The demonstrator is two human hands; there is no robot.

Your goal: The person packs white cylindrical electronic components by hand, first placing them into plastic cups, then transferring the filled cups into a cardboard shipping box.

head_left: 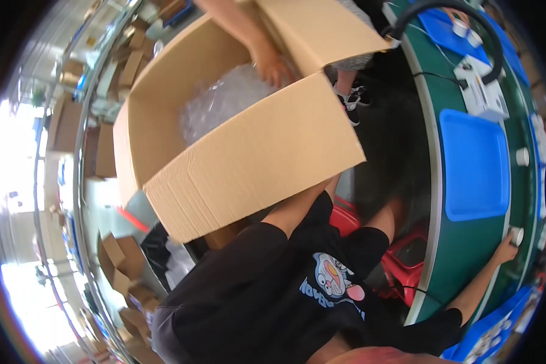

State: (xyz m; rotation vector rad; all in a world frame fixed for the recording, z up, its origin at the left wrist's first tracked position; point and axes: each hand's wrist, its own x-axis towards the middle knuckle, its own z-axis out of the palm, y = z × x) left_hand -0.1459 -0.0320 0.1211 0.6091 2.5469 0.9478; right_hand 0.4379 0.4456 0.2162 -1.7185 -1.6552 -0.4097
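Note:
My right arm stretches out over the green-topped bench, and my right hand (505, 250) is closed round a small white cup (516, 236) near the bench's far side. My left forearm (300, 206) passes under the flap of a large open cardboard box (255, 158), which hides my left hand. Inside the box lies clear plastic film or bags (230, 97). Another person's hand (273, 67) reaches down into it from the top of the view.
On the green bench (467, 255) are a blue tray (475, 164), a white device with a black curved arm (482, 91) and another white cup (522, 156). Red stools (406, 255) stand beneath its edge. Shelving with cartons (121, 261) lines the left. The other person's shoes (353, 100) show beyond the box.

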